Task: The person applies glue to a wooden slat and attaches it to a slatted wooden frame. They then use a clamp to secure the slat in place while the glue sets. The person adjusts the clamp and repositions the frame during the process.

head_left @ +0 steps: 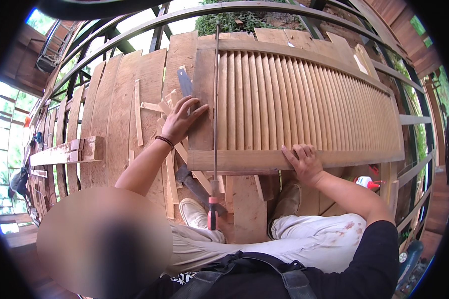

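A wooden louvered panel with many angled slats lies across in front of me. My left hand rests on its left end board, fingers spread and nothing held. On the near rail lies my right hand, thumb apart from the fingers, also holding nothing. A long bar clamp spans the panel from far to near edge close to its left end. Its red and black handle hangs on the near side, between my legs. Beside my left hand is a flat grey metal blade, partly hidden.
Loose wood strips lie left of the panel on planks. A dark tool sits under the near left corner. A white glue bottle with red cap is at right. A timber beam stands left; metal railings run behind.
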Available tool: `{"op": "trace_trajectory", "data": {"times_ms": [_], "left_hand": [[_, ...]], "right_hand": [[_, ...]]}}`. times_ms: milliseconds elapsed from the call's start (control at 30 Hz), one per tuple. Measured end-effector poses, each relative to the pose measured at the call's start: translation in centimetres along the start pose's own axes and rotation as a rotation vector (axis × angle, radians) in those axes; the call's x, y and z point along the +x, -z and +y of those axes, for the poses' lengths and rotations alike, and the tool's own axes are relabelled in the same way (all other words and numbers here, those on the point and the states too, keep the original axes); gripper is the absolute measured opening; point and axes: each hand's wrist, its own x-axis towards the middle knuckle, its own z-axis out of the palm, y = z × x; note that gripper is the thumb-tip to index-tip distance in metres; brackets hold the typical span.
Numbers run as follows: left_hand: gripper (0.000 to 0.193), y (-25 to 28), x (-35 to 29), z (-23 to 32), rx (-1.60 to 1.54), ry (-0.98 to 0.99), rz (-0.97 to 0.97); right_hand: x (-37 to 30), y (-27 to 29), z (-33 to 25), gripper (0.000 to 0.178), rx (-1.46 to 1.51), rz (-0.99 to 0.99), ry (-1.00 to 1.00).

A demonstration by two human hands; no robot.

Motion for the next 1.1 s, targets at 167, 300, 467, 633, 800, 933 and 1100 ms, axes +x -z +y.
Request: {"op": "trace_trajectory", "data": {"times_ms": [167, 300, 467, 633, 800, 933, 1100], "left_hand": [[0.063, -1.0, 1.8, 1.0, -0.479, 0.376, -0.081], [0.037, -3.4, 0.4, -0.1, -0.716, 0.551, 0.041], [0.063, -4.3, -0.4, -1.4, -0.284, 0.226, 0.017], [0.080, -3.1, -0.3, -1.1, -0.061, 0.202, -0.001], [0.093, -1.9, -1.7, -3.6, -0.133, 0.272, -0.009], [0.087, -1.7, -4.0, -6.7, -0.145, 0.402, -0.075], [0.084, -1.1, -6.5, -8.2, -0.111, 0.347, -0.219]], "right_hand": [[-1.4, 0.2, 0.6, 0.068, 0.110, -0.034, -0.069], [-0.1, 1.4, 0.8, 0.096, 0.211, -0.298, -0.117], [-1.2, 2.8, 0.8, 0.096, 0.250, -0.295, -0.147], [-2.8, 1.5, 1.6, 0.063, 0.375, 0.176, -0.329], [-4.7, 3.2, 2.7, 0.032, 0.443, 0.461, -0.607], [-11.2, 1.8, -1.0, 0.034, 0.499, 0.640, -1.058], [-21.9, -8.3, -8.0, 0.048, 0.343, 0.187, -1.659]]}}
